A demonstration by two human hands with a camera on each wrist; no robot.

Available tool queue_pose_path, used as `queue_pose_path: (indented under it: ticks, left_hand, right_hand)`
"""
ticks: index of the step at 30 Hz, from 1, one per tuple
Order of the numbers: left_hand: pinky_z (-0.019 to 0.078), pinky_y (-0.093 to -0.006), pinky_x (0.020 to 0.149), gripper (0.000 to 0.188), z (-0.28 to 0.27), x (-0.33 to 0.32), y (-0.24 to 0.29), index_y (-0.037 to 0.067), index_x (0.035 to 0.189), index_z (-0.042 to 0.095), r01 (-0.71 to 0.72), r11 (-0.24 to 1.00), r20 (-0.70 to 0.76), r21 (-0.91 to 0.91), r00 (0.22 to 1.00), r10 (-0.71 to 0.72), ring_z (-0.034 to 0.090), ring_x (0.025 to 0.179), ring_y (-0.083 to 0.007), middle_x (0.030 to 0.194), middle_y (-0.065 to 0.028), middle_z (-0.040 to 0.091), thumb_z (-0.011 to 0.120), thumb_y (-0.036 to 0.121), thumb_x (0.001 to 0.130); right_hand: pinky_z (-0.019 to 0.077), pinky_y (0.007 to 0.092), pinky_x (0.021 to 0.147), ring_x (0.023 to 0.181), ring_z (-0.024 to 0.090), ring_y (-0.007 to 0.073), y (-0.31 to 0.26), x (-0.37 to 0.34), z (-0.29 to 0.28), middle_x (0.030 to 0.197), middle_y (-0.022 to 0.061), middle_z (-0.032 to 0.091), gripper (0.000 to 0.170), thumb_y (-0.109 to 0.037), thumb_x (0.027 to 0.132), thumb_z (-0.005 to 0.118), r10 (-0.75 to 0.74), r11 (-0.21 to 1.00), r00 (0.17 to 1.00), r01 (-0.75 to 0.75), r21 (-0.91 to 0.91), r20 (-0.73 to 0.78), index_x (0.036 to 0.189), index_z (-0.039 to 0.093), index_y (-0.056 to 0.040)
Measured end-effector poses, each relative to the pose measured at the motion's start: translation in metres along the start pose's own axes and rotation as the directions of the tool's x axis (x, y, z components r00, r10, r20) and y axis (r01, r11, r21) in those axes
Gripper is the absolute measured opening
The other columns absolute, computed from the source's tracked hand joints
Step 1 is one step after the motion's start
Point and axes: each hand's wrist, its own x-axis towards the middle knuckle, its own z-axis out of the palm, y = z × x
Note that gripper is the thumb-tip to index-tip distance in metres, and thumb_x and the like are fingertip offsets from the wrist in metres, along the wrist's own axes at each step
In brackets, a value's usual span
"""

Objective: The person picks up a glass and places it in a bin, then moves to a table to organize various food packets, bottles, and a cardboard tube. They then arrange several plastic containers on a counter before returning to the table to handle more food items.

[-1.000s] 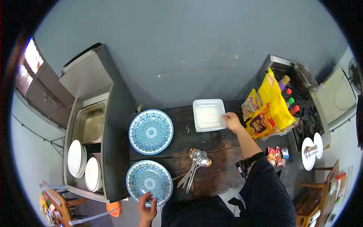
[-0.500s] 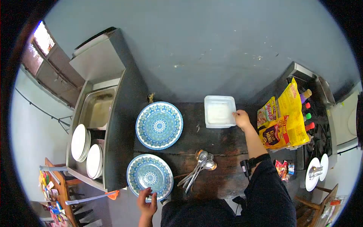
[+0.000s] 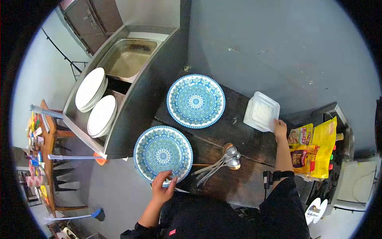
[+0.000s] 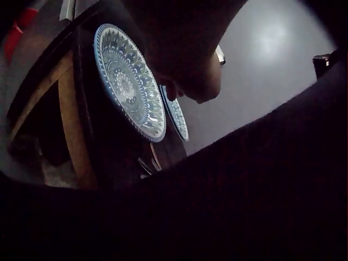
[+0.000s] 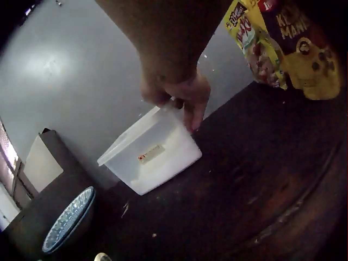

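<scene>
From my feed, the right hand [image 3: 280, 130] has its fingers bent over the rim of a translucent box [image 3: 260, 113], gripping it at one corner, on the wall side of the dark table [image 3: 254, 179]. White contents show inside. Yellow food packets [image 3: 324, 131] crowd me just to the right of that hand, and the grey wall [image 3: 254, 44] closes off the far side. The left hand [image 3: 162, 189] hangs loosely curled with thumb apart, over the edge of the nearer blue plate [image 3: 163, 153]; I can't tell whether it touches. A second blue plate [image 3: 195, 100] lies beyond, left of the box. Spoons [image 3: 219, 165] lie bunched between the nearer plate and my right arm. Further left, white plates [image 3: 90, 88] stand beside a metal sink [image 3: 129, 59].
</scene>
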Motion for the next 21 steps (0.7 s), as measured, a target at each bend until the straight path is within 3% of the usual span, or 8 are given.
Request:
queue_pose_path:
  ticks: [4, 6, 8, 10, 12, 14, 16, 21]
  left_hand:
    - [0.0439, -0.0259, 0.058, 0.026, 0.005, -0.008, -0.002, 0.000, 0.092, 0.055, 0.003, 1.000, 0.006, -0.026, 1.000, -0.002, 0.056, 0.062, -0.0191, 0.079, -0.0121, 0.057, 0.064, 0.003, 0.067]
    - [0.0440, -0.0253, 0.061, 0.029, 0.012, -0.010, 0.003, 0.001, 0.095, 0.055, 0.115, 0.986, 0.017, -0.119, 0.993, -0.114, 0.056, 0.064, -0.0185, 0.081, -0.0121, 0.057, 0.065, 0.004, 0.068]
    - [0.0444, -0.0254, 0.064, 0.035, 0.025, -0.005, 0.009, 0.001, 0.099, 0.053, 0.273, 0.930, 0.126, -0.247, 0.960, -0.248, 0.057, 0.071, -0.0190, 0.084, -0.0126, 0.057, 0.066, 0.005, 0.068]
    - [0.0450, -0.0289, 0.067, 0.035, 0.044, 0.007, 0.021, 0.001, 0.099, 0.053, 0.199, 0.961, 0.298, -0.194, 0.945, -0.136, 0.057, 0.075, -0.0217, 0.087, -0.0138, 0.057, 0.067, 0.009, 0.068]
    - [0.0448, -0.0321, 0.070, 0.038, 0.068, 0.017, 0.030, 0.003, 0.101, 0.052, 0.054, 0.998, 0.437, -0.043, 0.899, -0.030, 0.057, 0.081, -0.0242, 0.089, -0.0143, 0.057, 0.067, 0.016, 0.068]
    - [0.0440, -0.0351, 0.075, 0.043, 0.096, 0.025, 0.030, 0.006, 0.105, 0.051, -0.182, 0.964, 0.553, 0.192, 0.832, 0.047, 0.055, 0.087, -0.0267, 0.092, -0.0142, 0.056, 0.066, 0.025, 0.068]
    - [0.0440, -0.0373, 0.076, 0.049, 0.124, 0.037, 0.035, 0.006, 0.105, 0.049, -0.283, 0.881, 0.652, 0.379, 0.757, -0.037, 0.054, 0.088, -0.0303, 0.093, -0.0163, 0.056, 0.065, 0.033, 0.067]
    - [0.0460, -0.0388, 0.072, 0.051, 0.171, 0.048, 0.035, 0.004, 0.101, 0.045, -0.400, 0.721, 0.705, 0.566, 0.689, -0.171, 0.055, 0.085, -0.0325, 0.091, -0.0170, 0.056, 0.062, 0.038, 0.067]
  right_hand:
    - [0.0408, 0.0271, 0.056, 0.066, 0.051, 0.0143, 0.019, 0.000, 0.001, 0.074, 0.0039, 0.054, 0.030, -0.033, 0.081, 0.053, 0.195, 0.922, 0.979, -0.204, 0.329, 0.060, 0.085, 0.056, -0.0029]
    - [0.0415, 0.0262, 0.055, 0.067, 0.052, 0.0148, -0.023, -0.035, -0.009, 0.076, 0.0029, 0.053, 0.032, -0.036, 0.081, 0.053, 0.380, 0.858, 0.924, -0.341, 0.385, -0.029, 0.084, 0.054, -0.0048]
    - [0.0416, 0.0242, 0.053, 0.069, 0.052, 0.0135, -0.026, -0.071, -0.011, 0.078, 0.0023, 0.052, 0.033, -0.038, 0.080, 0.053, 0.372, 0.802, 0.926, -0.289, 0.523, -0.059, 0.087, 0.052, -0.0057]
    - [0.0416, 0.0215, 0.050, 0.069, 0.052, 0.0106, -0.024, -0.114, -0.014, 0.080, 0.0014, 0.052, 0.030, -0.036, 0.080, 0.054, 0.337, 0.758, 0.941, -0.244, 0.605, -0.042, 0.091, 0.049, -0.0078]
    - [0.0416, 0.0204, 0.048, 0.064, 0.053, 0.0095, 0.005, -0.154, -0.011, 0.079, -0.0001, 0.053, 0.015, -0.022, 0.080, 0.056, 0.258, 0.665, 0.958, -0.271, 0.696, 0.127, 0.087, 0.049, -0.0101]
    - [0.0418, 0.0203, 0.048, 0.065, 0.056, 0.0107, 0.021, -0.190, -0.014, 0.080, 0.0014, 0.056, 0.015, -0.017, 0.080, 0.055, 0.256, 0.787, 0.940, -0.337, 0.516, 0.224, 0.090, 0.051, -0.0081]
    - [0.0429, 0.0220, 0.049, 0.065, 0.057, 0.0118, 0.030, -0.216, -0.024, 0.080, 0.0032, 0.058, 0.020, -0.019, 0.080, 0.055, 0.290, 0.803, 0.886, -0.431, 0.411, 0.362, 0.094, 0.051, -0.0065]
    - [0.0427, 0.0229, 0.049, 0.062, 0.057, 0.0121, 0.069, -0.264, -0.037, 0.076, 0.0046, 0.058, 0.020, -0.019, 0.079, 0.057, 0.325, 0.777, 0.895, -0.437, 0.454, 0.305, 0.090, 0.052, -0.0041]
